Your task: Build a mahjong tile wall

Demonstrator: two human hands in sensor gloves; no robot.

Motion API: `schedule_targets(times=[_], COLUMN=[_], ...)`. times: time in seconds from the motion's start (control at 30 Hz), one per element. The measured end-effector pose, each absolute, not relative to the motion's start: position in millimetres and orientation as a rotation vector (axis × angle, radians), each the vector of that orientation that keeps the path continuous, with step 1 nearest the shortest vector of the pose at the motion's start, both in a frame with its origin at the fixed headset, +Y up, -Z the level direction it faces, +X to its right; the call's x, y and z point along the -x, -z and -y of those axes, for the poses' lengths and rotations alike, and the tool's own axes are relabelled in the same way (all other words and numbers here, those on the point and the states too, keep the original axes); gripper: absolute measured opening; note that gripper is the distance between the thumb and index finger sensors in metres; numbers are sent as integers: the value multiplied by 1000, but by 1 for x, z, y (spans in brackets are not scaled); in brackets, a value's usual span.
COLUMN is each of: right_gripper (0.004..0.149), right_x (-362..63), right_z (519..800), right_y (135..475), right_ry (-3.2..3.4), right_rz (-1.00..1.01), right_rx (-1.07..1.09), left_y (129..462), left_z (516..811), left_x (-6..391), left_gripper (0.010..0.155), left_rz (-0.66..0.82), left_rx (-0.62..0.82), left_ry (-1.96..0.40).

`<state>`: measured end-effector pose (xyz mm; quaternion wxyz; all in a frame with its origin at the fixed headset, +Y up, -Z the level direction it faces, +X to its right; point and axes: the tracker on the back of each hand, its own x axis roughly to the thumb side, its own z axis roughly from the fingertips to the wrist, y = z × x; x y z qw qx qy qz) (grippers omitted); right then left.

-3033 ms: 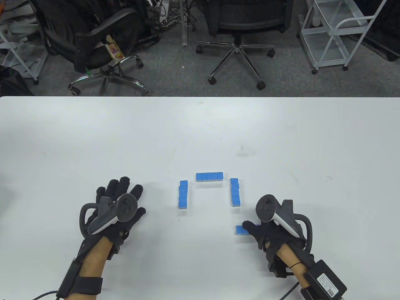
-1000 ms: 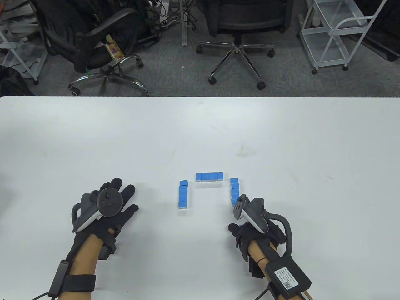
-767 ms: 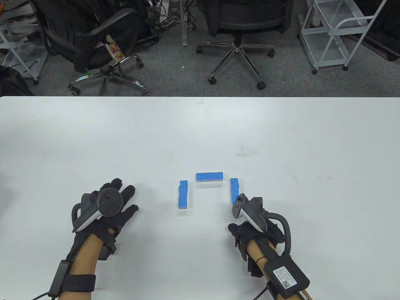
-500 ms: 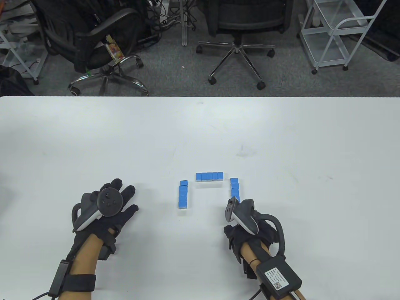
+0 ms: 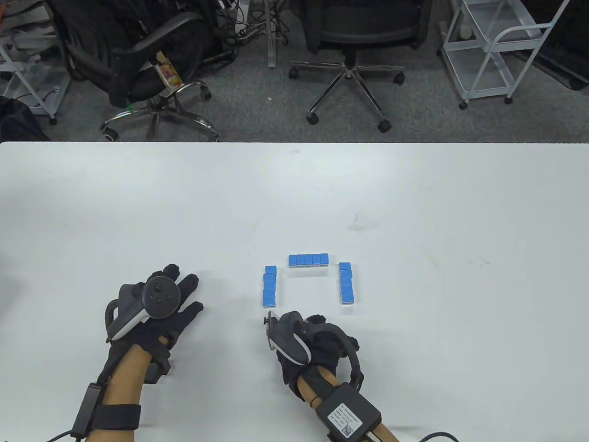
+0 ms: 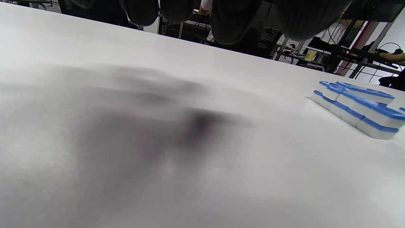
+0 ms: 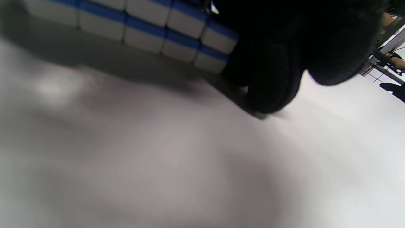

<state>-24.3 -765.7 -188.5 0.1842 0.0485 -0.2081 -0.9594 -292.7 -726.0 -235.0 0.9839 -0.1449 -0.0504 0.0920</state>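
Note:
Blue-backed mahjong tiles form three sides of a square on the white table (image 5: pixel 414 207): a far row (image 5: pixel 308 260), a left column (image 5: pixel 270 286) and a right column (image 5: pixel 346 283). My right hand (image 5: pixel 322 336) sits just below the gap between the columns. It grips a two-layer row of tiles (image 7: pixel 145 30), and its fingers (image 7: pixel 275 72) close on the row's end. In the table view the hand hides that row. My left hand (image 5: pixel 184 299) lies flat on the table, left of the left column, holding nothing. The left column (image 6: pixel 357 107) shows at the right of the left wrist view.
Office chairs (image 5: pixel 354 41) and a white wire cart (image 5: pixel 497 50) stand on the floor beyond the table's far edge. A tracker is strapped to the back of each hand, and a black box (image 5: pixel 349 414) sits on the right forearm.
My right hand has slid left from below the right column to below the gap between the columns, carrying its tiles along. The left hand has stayed in place.

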Motion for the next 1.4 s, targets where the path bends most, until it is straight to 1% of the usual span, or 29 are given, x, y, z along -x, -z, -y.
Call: schedule_targets(times=[0.17,0.4,0.6,0.97,1.07,1.4], right_gripper=[100,99,99,100,100,100], right_x=[30,26,23,14,11,13], right_z=[765,761,754,752,742,734], right_y=[201,212,214,212,214,218], right_ry=[2698,2698,2702,2742,2763,2797], right_rz=[579,582,613,652,693,733], right_rx=[-210,-317,-383,-396,-408,-423], left_y=[235,235,235,236,236,236], left_z=[726,726,727,727,727,727], left_x=[293,293,294,294,294,294], left_gripper=[68,68,68,68,68,68], left_rz=[103,104,102,98,98,100], left_rx=[284,290,296,300,301,304], left_ry=[-189,-186,-191,-198,-196,-204])
